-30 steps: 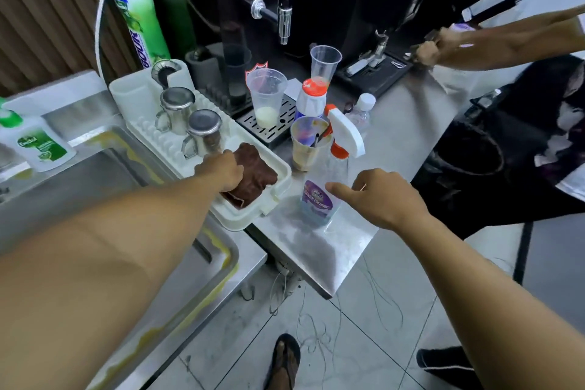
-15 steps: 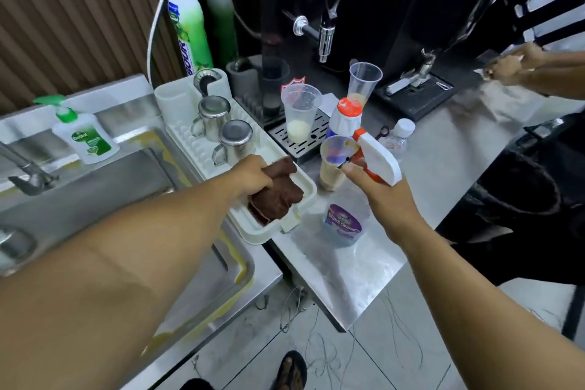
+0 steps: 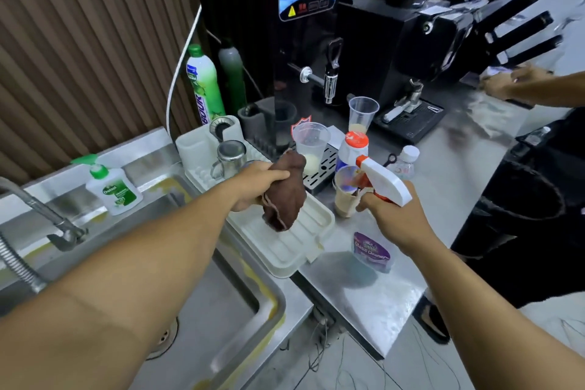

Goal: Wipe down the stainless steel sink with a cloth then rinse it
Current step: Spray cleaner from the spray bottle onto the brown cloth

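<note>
Lifted since earlier view: cloth (image 3: 283, 196) and spray bottle (image 3: 384, 182), both off their surfaces. Sink (image 3: 228, 304) lies lower left, yellow staining along rim, not yet wiped. Drying tray (image 3: 294, 260) sits below cloth. Left hand (image 3: 256, 185) clenches brown cloth, bunched, hanging above tray; right hand (image 3: 395, 218) grips spray bottle at neck. Risk — swinging bottle toward sink clips paper cup (image 3: 346, 196) just beside fingers, spilling it.

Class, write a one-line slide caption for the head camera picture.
Left hand holds a brown cloth above the white tray, right hand grips a spray bottle, beside the steel sink.
</note>
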